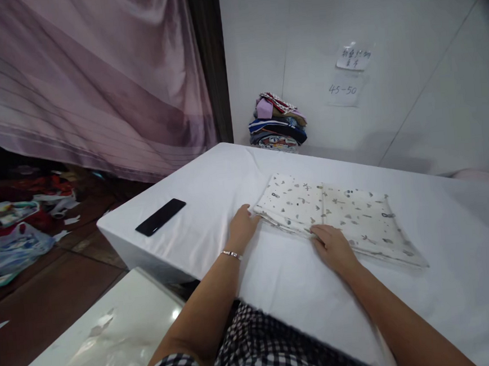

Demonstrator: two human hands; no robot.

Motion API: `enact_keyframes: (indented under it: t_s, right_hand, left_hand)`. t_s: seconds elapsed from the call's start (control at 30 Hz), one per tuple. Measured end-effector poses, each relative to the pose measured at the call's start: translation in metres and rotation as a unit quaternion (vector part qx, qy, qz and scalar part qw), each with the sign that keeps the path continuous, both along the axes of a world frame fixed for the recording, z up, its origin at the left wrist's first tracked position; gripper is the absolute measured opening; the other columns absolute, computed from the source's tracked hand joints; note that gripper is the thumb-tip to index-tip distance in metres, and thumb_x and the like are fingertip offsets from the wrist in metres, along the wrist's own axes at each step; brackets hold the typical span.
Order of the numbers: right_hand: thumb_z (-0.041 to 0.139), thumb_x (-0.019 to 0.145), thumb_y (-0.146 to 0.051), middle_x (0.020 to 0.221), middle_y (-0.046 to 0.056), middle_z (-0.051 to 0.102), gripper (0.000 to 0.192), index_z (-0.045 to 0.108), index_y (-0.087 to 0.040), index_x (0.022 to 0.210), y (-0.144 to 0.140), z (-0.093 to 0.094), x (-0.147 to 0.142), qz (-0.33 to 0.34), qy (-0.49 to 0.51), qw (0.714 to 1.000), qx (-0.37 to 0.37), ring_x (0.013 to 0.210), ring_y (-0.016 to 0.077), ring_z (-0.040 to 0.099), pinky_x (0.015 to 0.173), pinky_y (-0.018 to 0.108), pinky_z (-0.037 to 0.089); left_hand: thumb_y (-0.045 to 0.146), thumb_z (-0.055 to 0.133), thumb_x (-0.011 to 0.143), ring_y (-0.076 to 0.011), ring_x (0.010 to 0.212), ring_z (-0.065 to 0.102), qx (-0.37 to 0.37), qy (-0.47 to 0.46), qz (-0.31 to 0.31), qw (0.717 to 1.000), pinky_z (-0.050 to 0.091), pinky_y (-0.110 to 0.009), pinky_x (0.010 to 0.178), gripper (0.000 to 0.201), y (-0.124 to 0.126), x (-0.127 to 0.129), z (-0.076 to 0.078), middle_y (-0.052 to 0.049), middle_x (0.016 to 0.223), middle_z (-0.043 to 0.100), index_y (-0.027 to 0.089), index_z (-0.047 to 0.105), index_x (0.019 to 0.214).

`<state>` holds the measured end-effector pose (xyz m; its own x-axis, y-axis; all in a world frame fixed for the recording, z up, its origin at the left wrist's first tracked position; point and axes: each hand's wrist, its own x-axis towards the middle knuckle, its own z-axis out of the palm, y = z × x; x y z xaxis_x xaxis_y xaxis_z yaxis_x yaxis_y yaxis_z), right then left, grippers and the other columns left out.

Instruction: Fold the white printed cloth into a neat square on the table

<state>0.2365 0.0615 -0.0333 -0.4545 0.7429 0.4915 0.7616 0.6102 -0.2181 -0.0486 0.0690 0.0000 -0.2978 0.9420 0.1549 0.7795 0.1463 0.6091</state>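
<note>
A folded cream cloth with small grey prints lies flat on the white-covered table. My left hand touches the cloth's near left corner, fingers tucked at its edge; a thin bracelet sits on that wrist. My right hand rests palm down on the cloth's near edge, about at the middle. Whether either hand pinches the fabric cannot be told.
A black phone lies on the table's left side. A stack of folded clothes sits at the far edge against the white wall. A pink curtain hangs at left above a cluttered floor. A white surface lies near left.
</note>
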Motion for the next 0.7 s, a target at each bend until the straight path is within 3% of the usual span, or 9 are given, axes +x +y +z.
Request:
enact_keyframes:
  t_s: [0.17, 0.37, 0.53, 0.7]
  right_hand:
    - [0.049, 0.084, -0.023, 0.113, 0.009, 0.062, 0.028, 0.059, -0.02, 0.111, 0.004, 0.021, -0.04, 0.02, -0.025, 0.999, -0.005, 0.104, 0.0243, 0.054, 0.09, 0.041, 0.04]
    - [0.05, 0.086, -0.027, 0.102, 0.008, 0.064, 0.018, 0.061, -0.02, 0.099, 0.029, 0.045, -0.11, 0.035, -0.073, 0.996, -0.045, 0.097, 0.0221, 0.055, 0.082, 0.034, 0.04]
    - [0.052, 0.086, -0.025, 0.092, 0.007, 0.063, 0.014, 0.063, -0.02, 0.094, 0.047, 0.046, -0.143, 0.042, -0.086, 0.993, -0.062, 0.093, 0.0198, 0.054, 0.078, 0.029, 0.04]
    - [0.045, 0.088, -0.02, 0.091, 0.005, 0.061, 0.019, 0.063, -0.022, 0.095, 0.057, 0.039, -0.146, 0.015, -0.019, 0.998, -0.06, 0.092, 0.0179, 0.055, 0.074, 0.027, 0.041]
  left_hand:
    - [0.036, 0.06, 0.079, -0.0151, 0.068, 0.062, -0.02, -0.13, 0.012, 0.991, 0.041, -0.024, 0.059, 0.041, -0.005, 0.002, -0.004, -0.003, 0.078, 0.068, 0.018, 0.048, 0.114]
    - [0.026, 0.061, 0.077, -0.0107, 0.056, 0.062, -0.043, -0.286, 0.022, 0.957, 0.043, -0.019, 0.051, 0.024, 0.0, 0.006, -0.012, -0.002, 0.072, 0.067, 0.016, 0.052, 0.097]
    - [0.024, 0.06, 0.078, -0.0089, 0.051, 0.06, -0.066, -0.311, 0.002, 0.948, 0.043, -0.018, 0.047, 0.015, 0.002, 0.002, -0.01, -0.003, 0.074, 0.067, 0.015, 0.056, 0.089]
    - [0.033, 0.059, 0.079, -0.0093, 0.048, 0.058, -0.085, -0.29, -0.014, 0.953, 0.042, -0.021, 0.047, 0.029, 0.005, -0.003, -0.009, -0.004, 0.081, 0.068, 0.015, 0.056, 0.102]
